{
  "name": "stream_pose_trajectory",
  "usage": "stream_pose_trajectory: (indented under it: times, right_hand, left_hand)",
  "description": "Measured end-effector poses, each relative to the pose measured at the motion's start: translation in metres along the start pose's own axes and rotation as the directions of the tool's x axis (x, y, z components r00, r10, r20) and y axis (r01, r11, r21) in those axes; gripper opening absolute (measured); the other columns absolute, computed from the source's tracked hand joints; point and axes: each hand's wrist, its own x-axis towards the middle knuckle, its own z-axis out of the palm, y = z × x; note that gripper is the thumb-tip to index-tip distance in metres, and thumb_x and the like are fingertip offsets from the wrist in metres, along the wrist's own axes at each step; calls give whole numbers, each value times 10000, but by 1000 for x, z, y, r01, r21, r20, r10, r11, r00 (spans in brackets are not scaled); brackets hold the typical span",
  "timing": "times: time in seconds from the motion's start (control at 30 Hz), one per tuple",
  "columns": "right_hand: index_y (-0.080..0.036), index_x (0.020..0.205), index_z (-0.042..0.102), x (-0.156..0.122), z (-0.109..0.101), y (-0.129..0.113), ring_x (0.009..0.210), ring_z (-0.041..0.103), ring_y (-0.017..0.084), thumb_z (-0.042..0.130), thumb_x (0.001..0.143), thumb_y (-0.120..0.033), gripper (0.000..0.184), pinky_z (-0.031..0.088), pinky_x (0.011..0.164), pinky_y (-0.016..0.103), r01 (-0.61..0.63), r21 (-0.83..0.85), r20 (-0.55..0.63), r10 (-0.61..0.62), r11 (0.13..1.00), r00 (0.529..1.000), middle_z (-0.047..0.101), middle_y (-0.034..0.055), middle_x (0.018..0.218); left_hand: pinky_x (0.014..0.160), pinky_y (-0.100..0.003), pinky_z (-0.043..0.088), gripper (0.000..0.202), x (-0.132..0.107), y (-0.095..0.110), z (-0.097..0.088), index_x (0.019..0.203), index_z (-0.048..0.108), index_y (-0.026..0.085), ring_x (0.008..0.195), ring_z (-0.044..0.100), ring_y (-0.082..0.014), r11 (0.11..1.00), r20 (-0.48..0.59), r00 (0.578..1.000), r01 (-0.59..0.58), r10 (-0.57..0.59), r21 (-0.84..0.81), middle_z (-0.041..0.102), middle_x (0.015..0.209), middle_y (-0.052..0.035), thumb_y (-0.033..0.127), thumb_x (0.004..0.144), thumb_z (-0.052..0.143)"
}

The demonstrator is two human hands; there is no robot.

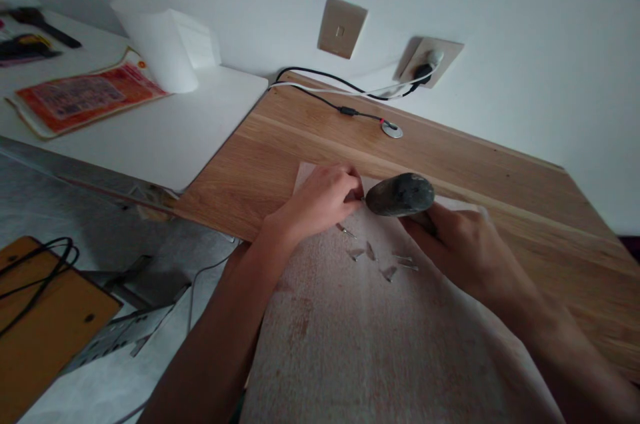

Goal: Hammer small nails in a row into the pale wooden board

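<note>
My right hand (pixel 457 234) grips the handle of a mallet (pixel 400 195), its dark, blunt head held above a pale wooden board (pixel 340 337). At the board's far end my left hand (pixel 327 192) has its fingers pinched together, right beside the mallet head. A tiny shiny tip, which looks like a nail (pixel 363 199), shows at those fingertips; most of it is hidden. Several loose nails lie scattered on the board between my hands, among them one nail (pixel 347 231) near my left wrist and another nail (pixel 389 273) closer to me.
Under the board is a brown wooden tabletop (pixel 240 171). Cables (pixel 345 109) run along its back edge to a wall socket (pixel 430 64). On the left, a white table (pixel 200 124) carries a red packet (pixel 90 94) and a white paper roll (pixel 165 51). An orange-brown panel (pixel 45 324) stands lower left.
</note>
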Motion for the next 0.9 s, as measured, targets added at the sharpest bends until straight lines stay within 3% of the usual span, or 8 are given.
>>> stream_pose_trajectory:
  times: [0.27,0.47,0.9]
  right_hand:
    - [-242,659,395,-3,-1,-4,440,437,118,559,998,-374,399,257,500,254,1,44,-55,1,999,999,482,-4,523]
    - [-223,713,490,0,0,-6,494,438,127,540,1009,-403,350,261,525,255,-26,9,8,26,1000,1000,535,14,586]
    - [-232,685,412,2,-4,-8,484,409,118,550,998,-421,390,257,529,254,-38,30,13,37,999,999,491,0,562]
  left_hand:
    - [935,-380,575,37,-1,1,-1,928,805,147,1008,744,-240,1000,-14,1000,-8,8,3,787,1020,-95,119,926,782]
    - [921,-371,570,66,-1,1,-2,951,821,138,1001,745,-237,1000,1,1000,2,-2,-20,790,1020,-93,98,933,772]
    - [954,-383,567,54,-3,3,-2,923,781,159,1019,727,-239,1000,-26,1000,2,-2,-5,759,1008,-78,105,925,776]
